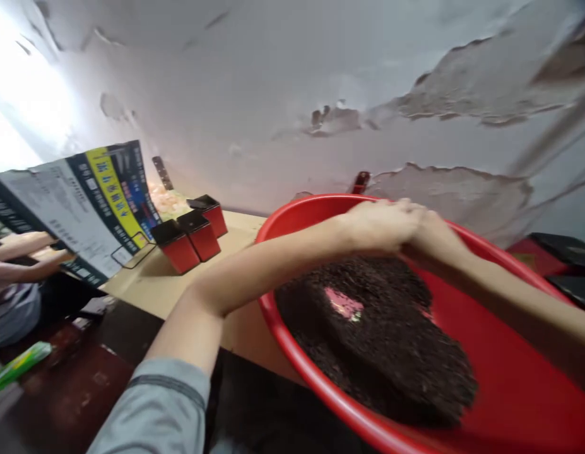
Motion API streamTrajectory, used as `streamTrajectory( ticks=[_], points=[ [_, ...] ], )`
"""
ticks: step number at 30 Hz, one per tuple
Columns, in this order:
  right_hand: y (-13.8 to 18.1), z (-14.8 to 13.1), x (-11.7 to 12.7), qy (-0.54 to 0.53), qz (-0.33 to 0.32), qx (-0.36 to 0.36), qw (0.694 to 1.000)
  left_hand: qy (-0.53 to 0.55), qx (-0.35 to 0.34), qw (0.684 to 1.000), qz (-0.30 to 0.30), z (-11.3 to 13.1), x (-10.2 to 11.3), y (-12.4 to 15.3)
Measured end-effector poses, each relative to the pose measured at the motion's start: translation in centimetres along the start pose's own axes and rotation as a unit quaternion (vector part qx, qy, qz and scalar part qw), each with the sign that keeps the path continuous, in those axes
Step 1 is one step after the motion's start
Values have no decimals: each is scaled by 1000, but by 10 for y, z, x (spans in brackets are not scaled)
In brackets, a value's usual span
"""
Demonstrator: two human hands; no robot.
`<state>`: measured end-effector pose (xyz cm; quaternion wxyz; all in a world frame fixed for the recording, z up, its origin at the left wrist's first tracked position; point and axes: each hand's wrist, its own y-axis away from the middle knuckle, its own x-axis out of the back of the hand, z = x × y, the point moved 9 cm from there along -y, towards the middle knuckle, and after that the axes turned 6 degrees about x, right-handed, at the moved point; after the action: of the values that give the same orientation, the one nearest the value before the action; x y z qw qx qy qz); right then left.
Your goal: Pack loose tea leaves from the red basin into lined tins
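Note:
A large red basin (299, 353) fills the right of the head view, with a heap of dark soil (387, 340) inside. A pink patch (343, 304) shows through the soil's surface. My left hand (380, 226) reaches across to the far side of the basin, low over the soil. Beside it, my right hand (431, 234) comes in from the right, and the two hands meet or overlap there. The backs of the hands and the wrists face me. Their fingers are hidden, so I cannot see whether they hold anything.
Several red pots with black insides (178, 249) stand on the tan tabletop (235, 227). A printed panel (91, 202) leans at the left, near another person's arms (22, 255). A green packet (20, 366) lies lower left. Behind the basin rises a peeling wall (254, 82).

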<state>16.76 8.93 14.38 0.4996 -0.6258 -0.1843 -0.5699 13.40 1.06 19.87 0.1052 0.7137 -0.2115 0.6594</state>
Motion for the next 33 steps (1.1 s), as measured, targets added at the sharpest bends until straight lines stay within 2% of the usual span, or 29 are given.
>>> streamTrajectory(
  ticks=[2, 4, 5, 6, 7, 10, 14, 17, 20, 23, 27, 29, 30, 31, 33],
  points=[
    [-57, -84, -18, -32, -33, 94, 995, 21, 72, 997, -16, -76, -12, 63],
    [-111, -151, -32, -25, -38, 123, 991, 28, 178, 984, -16, -158, -30, 125],
    [-134, -181, -44, -15, -67, 138, 988, -3, 278, 960, -37, -204, -45, 158],
    [-155, -206, -57, -10, -99, 150, 984, -45, 388, 919, -53, -248, -58, 194],
    [-173, -226, -69, -14, -122, 151, 981, -68, 448, 889, -70, -280, -72, 224],
    [-206, -273, -95, -29, -141, 186, 972, -120, 500, 856, -55, -335, -105, 273],
    [-209, -303, -99, -35, -95, 251, 963, -138, 491, 859, -44, -363, -137, 282],
    [-194, -294, -91, -44, -83, 252, 963, -132, 480, 866, -56, -368, -144, 274],
    [-177, -263, -79, -81, -65, 222, 970, -137, 462, 875, -52, -356, -132, 265],
    [-160, -224, -67, -166, -23, 179, 969, -156, 427, 890, -21, -323, -97, 253],
    [-144, -170, -60, -294, 12, 59, 954, -187, 363, 912, 46, -256, -24, 229],
    [-138, -149, -58, -381, 8, -5, 925, -188, 300, 927, 125, -215, 19, 213],
    [-134, -140, -58, -434, 3, -40, 900, -181, 261, 933, 167, -193, 38, 205],
    [-128, -130, -58, -490, -4, -80, 868, -174, 220, 937, 207, -171, 55, 198],
    [-113, -111, -59, -599, -25, -156, 785, -167, 137, 939, 267, -130, 78, 182]
  ],
)
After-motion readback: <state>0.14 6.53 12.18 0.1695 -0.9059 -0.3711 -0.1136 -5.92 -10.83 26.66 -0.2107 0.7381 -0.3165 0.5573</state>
